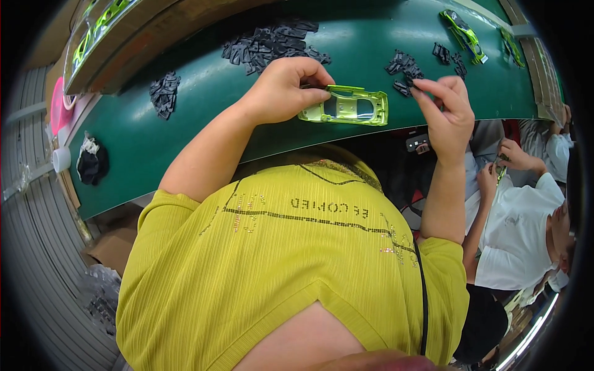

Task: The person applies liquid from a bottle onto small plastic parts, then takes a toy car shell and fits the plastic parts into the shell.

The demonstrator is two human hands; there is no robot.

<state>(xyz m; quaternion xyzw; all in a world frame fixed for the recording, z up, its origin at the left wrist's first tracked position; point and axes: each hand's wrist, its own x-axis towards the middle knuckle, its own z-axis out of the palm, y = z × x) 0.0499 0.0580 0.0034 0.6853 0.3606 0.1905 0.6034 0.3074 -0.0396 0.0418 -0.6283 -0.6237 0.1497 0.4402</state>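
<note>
My left hand (pixel 288 90) grips a glossy lime-green toy car body shell (pixel 357 107) by its left end, thumb and fingers closed on it. The shell's hollow inner side faces up, with window openings showing, just above the table's near edge. To its right, my right hand (pixel 448 114) is raised with thumb and index finger pinched on a small black plastic part (pixel 409 82). Its outline merges with the small pile of black parts (pixel 402 63) behind the fingertips. The two hands are apart.
On the green table (pixel 204 117) lie a large heap of black parts (pixel 266 46), a smaller heap (pixel 164 94), and a green-and-black toy car (pixel 464 36). A dark cloth bundle (pixel 91 161) lies at the left. A co-worker in a white shirt (pixel 516 229) sits at the right.
</note>
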